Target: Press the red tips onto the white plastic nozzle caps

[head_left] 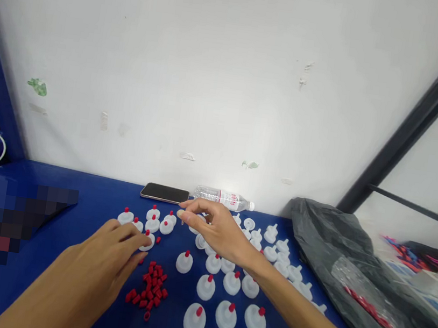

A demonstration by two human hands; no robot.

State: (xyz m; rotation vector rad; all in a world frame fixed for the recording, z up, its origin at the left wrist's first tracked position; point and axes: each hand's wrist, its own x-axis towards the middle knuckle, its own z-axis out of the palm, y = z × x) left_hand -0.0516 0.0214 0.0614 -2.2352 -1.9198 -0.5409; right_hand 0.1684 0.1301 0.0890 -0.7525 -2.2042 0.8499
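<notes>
My left hand (pixel 108 257) curves over the left group of white plastic discs, each with a red cap on its stem. Its index fingertip overlaps one capped disc (pixel 146 241), and the thumb is apart below; whether they touch it I cannot tell. My right hand (pixel 212 225) hovers above the white discs near the middle, thumb and index finger slightly apart, nothing visible between them. Loose red caps (pixel 151 285) lie piled between my arms. More capped discs (pixel 206 287) stand in rows under my right forearm, while uncapped white discs (pixel 271 234) sit farther right.
A phone (pixel 165 193) and a clear bottle (pixel 224 198) lie along the wall on the blue table (pixel 88 194). At right is a dark plastic bag (pixel 326 239), with a clear bag of red pieces (pixel 366 301) on it. A white charger (pixel 433 282) sits beyond.
</notes>
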